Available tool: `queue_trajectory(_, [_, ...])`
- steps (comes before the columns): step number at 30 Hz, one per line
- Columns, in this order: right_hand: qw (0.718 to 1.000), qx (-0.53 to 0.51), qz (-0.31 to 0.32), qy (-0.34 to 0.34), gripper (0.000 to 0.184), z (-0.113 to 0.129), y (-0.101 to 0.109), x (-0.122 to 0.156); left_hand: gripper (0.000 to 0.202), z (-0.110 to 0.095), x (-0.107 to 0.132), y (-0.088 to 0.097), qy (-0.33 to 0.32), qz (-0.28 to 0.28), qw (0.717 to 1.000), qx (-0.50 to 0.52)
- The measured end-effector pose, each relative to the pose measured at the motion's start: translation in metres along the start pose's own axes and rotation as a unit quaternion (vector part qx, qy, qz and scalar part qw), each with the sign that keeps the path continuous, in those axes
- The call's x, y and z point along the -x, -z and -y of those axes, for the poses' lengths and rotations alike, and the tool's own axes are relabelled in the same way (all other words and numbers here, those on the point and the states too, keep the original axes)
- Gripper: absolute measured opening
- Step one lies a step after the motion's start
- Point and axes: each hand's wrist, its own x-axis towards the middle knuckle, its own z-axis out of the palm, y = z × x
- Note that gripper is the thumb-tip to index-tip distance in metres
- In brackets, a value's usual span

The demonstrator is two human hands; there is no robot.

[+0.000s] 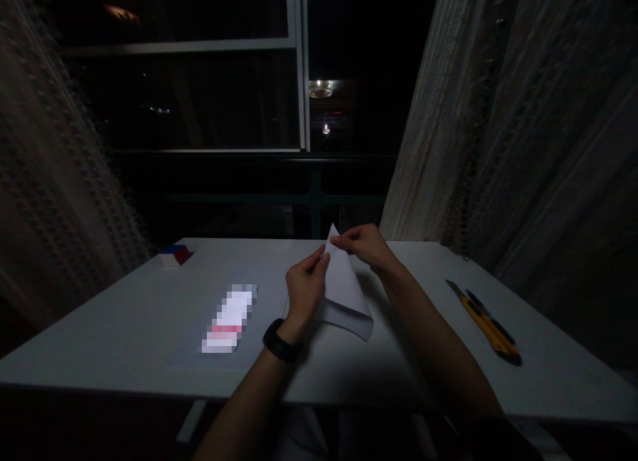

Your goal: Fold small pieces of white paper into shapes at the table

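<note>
While left hand (pixel 305 285) and right hand (pixel 366 245) pinch its tip, paper (pixel 346 295) tilts over tabletop (pixel 124 315) | knife (pixel 486 325): 3 o'clock

The room is dim, and it is night outside. A white desk (pixel 124 315) stands with its far edge below a dark window (pixel 199 95) with a pale frame (pixel 299 69). Small lights (pixel 321 89) glint in the glass. A left curtain (pixel 44 182) and a right curtain (pixel 523 135) hang beyond the desk's far corners.
</note>
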Motion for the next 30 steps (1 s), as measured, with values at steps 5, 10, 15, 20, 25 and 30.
queue_trajectory(5, [1.000, -0.001, 0.009, 0.003, 0.037, -0.005, -0.004, -0.001, 0.032, 0.007, 0.002, 0.000, -0.013, -0.017, 1.000, -0.016])
queue_trajectory(10, [0.999, 0.044, -0.007, 0.022, 0.039, -0.015, -0.008, 0.000, 0.031, 0.008, 0.004, -0.002, -0.007, -0.050, 0.998, -0.022])
queue_trajectory(15, [0.997, 0.053, -0.047, 0.019, 0.037, -0.020, -0.009, 0.000, 0.031, 0.007, 0.004, -0.002, -0.005, -0.039, 0.999, -0.019])
queue_trajectory(20, [0.999, -0.031, -0.037, 0.001, 0.034, -0.020, -0.013, -0.005, 0.031, 0.011, 0.005, -0.003, 0.010, -0.020, 1.000, -0.016])
queue_trajectory(25, [0.991, -0.122, -0.046, -0.040, 0.030, -0.014, -0.018, -0.008, 0.032, 0.013, 0.007, -0.003, 0.034, -0.019, 0.999, -0.029])
queue_trajectory(30, [0.990, -0.128, -0.048, -0.045, 0.031, -0.013, -0.021, -0.009, 0.033, 0.014, 0.009, -0.002, 0.040, -0.018, 0.998, -0.048])
